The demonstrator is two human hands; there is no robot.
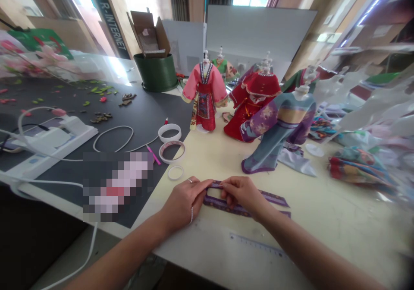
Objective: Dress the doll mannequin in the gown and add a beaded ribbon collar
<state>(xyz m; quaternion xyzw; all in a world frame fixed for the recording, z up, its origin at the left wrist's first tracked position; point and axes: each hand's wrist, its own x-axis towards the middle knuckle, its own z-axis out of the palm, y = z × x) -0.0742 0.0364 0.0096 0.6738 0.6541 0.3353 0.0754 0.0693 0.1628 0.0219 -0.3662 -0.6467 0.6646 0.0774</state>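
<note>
I had the left hand (184, 201) pinching the purple ribbon (215, 203) at its folded end, the right hand (242, 193) gripping just beside it, nearer the 2 tails (274, 198) stretching rightward.

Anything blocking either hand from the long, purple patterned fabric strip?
Nothing visible. The left hand and right hand both have fingers on the purple strip. The straight, translucent ruler lies nearer the person, apart from it.
</note>
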